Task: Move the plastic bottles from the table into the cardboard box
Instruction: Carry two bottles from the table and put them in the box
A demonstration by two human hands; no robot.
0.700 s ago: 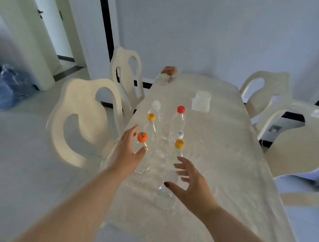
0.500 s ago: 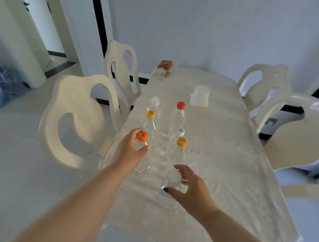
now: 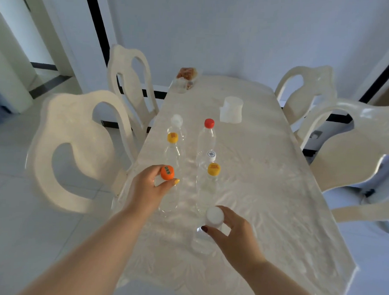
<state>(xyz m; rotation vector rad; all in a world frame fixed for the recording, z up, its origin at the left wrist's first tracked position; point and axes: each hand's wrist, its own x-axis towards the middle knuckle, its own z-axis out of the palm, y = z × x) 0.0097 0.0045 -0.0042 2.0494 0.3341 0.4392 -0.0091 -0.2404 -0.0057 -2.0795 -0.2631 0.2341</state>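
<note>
Both hands have closed on bottle necks since the earlier frames: left hand (image 3: 148, 190) pinches the orange-capped bottle (image 3: 167, 172), right hand (image 3: 232, 232) the white-capped one (image 3: 214, 216). Both bottles stand on the table (image 3: 275, 205); lifting likely follows. No box visible.

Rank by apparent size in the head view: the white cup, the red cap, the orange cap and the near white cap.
1. White cup, clearly largest.
2. Near white cap, though nearness to the camera enlarges it.
3. Orange cap.
4. Red cap, the farthest cap; true cap sizes may match.
</note>
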